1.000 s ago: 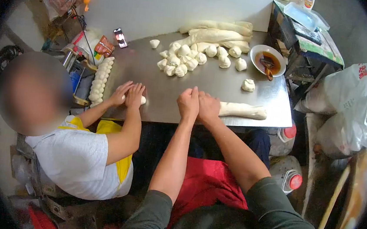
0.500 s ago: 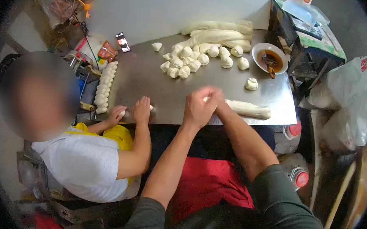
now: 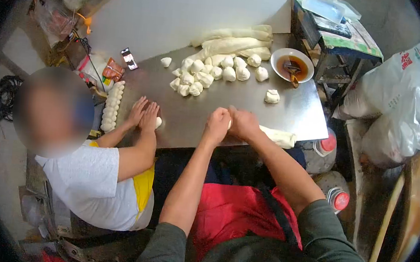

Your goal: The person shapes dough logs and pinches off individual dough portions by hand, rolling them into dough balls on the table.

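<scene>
And the hands have uncrossed! Half a second ago the left hand (image 3: 217, 125) was blurred across the right; now the two sit side by side, close together near the front of the table (image 3: 186, 121). The dough roll (image 3: 279, 136) has changed its lie as well: it ran level along the steel, and now it slants, its free end down at the front edge. Over on the left, the co-worker (image 3: 85, 185) had hands spread apart; now those co-worker's hands (image 3: 148, 116) are back together, flat on the table, a small dough piece (image 3: 159, 122) peeking out just beside the fingertips.

To the fingers, then! Left hand: curled right in, no gap showing, closed on the near end of the roll, with just a pale sliver visible between the hands. Right hand: fingers bent over and wrapped round the roll, the rest of it emerging from under the wrist and stretching off to the right. The fingertips themselves are hidden on both.

Beyond them, a lone dough ball (image 3: 272, 96) sits in front of the bowl (image 3: 274, 63) of brown liquid, and the cluster of dough balls (image 3: 194, 77) huddles before the long dough strips (image 3: 237, 44) at the back
</scene>
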`<state>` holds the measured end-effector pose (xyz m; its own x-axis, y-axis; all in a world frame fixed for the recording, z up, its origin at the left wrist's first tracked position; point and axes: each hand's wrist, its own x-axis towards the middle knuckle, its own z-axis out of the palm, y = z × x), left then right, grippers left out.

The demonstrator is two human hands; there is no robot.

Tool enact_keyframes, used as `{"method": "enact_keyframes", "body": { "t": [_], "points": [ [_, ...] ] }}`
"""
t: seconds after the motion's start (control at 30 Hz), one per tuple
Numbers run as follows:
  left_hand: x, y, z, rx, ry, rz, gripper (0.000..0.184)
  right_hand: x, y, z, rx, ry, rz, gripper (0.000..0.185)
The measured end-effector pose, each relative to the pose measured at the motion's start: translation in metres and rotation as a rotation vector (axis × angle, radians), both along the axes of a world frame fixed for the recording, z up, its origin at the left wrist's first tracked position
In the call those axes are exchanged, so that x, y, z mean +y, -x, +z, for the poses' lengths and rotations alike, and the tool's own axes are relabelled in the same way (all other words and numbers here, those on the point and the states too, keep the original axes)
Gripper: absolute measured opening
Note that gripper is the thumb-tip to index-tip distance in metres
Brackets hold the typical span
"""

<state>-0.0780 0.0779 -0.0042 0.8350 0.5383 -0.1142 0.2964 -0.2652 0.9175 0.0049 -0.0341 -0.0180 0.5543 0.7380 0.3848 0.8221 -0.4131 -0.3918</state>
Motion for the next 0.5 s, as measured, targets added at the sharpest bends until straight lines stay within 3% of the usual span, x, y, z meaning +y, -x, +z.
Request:
{"method": "enact_keyframes", "body": {
  "t": [0.07,0.1,0.2,0.27,0.33,0.4,0.5],
  "points": [
    [-0.027,-0.001,0.011,-0.124,-0.300,0.169,0.032,0.006,-0.005,-0.007,0.443,0.081,-0.034,0.033],
    [-0.027,-0.009,-0.010,-0.189,-0.286,0.225,0.032,0.006,-0.008,-0.019,0.463,0.021,-0.022,0.027],
    [-0.055,-0.022,0.006,-0.304,-0.436,0.374,0.034,0.004,-0.006,-0.035,0.348,-0.110,-0.040,0.024],
    [-0.047,-0.035,-0.004,-0.334,-0.397,0.384,0.034,0.006,-0.004,-0.044,0.351,-0.263,-0.001,0.025],
    [-0.033,-0.041,-0.003,-0.374,-0.350,0.381,0.036,0.008,-0.004,-0.032,0.323,-0.231,-0.112,0.022],
    [-0.021,-0.042,-0.002,-0.064,-0.319,0.302,0.041,0.014,-0.001,-0.030,0.265,-0.197,-0.169,0.021],
    [-0.017,-0.037,-0.003,-0.144,-0.410,0.310,0.040,0.022,0.002,-0.027,0.290,0.037,-0.220,0.022]
  ]
}}
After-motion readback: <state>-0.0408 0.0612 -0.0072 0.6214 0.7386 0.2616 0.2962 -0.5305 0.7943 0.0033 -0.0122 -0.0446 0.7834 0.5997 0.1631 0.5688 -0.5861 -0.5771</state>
